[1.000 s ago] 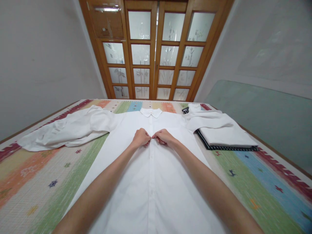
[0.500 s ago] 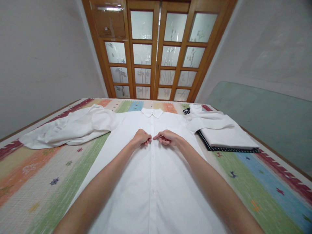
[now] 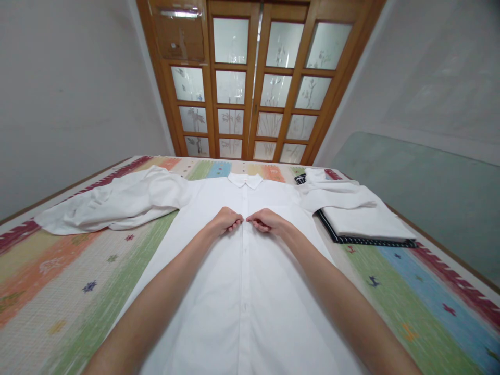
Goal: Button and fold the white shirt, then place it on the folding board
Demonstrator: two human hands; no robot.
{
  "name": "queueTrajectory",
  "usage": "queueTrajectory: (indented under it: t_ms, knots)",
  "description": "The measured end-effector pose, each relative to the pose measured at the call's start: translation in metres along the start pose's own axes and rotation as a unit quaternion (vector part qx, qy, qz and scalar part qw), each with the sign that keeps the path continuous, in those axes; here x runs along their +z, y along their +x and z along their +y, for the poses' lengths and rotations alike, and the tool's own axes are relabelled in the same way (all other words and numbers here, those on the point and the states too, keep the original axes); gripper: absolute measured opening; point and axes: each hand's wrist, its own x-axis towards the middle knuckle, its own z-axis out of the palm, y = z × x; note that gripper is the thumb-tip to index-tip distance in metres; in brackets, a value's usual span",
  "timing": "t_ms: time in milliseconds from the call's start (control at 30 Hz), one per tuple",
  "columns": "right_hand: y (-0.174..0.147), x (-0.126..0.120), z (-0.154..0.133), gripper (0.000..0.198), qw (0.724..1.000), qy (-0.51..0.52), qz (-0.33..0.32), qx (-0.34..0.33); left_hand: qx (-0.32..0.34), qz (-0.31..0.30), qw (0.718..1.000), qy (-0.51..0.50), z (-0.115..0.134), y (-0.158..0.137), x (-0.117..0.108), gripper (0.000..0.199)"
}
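A white shirt (image 3: 203,317) lies front up, its collar (image 3: 255,180) at the far end and its sleeves spread to the sides. Down its middle runs the button placket (image 3: 245,276). At the upper chest, my left hand (image 3: 227,220) is closed, thumb and forefinger pinching the placket's left edge. My right hand (image 3: 265,221) pinches the same spot from the right, its fingertips nearly touching the left ones. Any button between the fingertips is too small to make out.
Under the shirt is a colourful striped cloth (image 3: 94,260) with small motifs. Folded white and black garments (image 3: 367,221) lie at the right, partly beneath the right sleeve (image 3: 336,195). Beyond stand wooden glass-paned doors (image 3: 250,78), with a pale green board (image 3: 422,182) along the right wall.
My right forefinger, pointing a little apart before, is now bent into a pinch at the placket. My left hand stays at about the same place. The view has shifted very slightly.
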Motion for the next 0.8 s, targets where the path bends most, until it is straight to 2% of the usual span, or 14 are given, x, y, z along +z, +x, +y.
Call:
queueTrajectory:
  t_ms: [133,333,633,800]
  knots:
    - [0.003,0.006,0.005,0.028,0.998,-0.051,0.022,-0.034,0.004,-0.011,1.000,-0.004,-0.001,0.001,-0.001,0.031]
    - [0.002,0.012,0.007,0.023,0.992,-0.089,0.049,-0.078,0.005,-0.007,1.000,0.006,0.000,0.000,0.000,0.031]
    - [0.001,0.014,0.005,0.010,0.988,-0.110,0.071,-0.077,0.006,-0.005,1.000,-0.002,0.001,-0.002,0.001,0.030]
    - [0.004,0.013,0.008,0.016,0.986,-0.132,0.053,-0.083,0.005,-0.006,1.000,-0.008,-0.001,0.000,0.001,0.033]
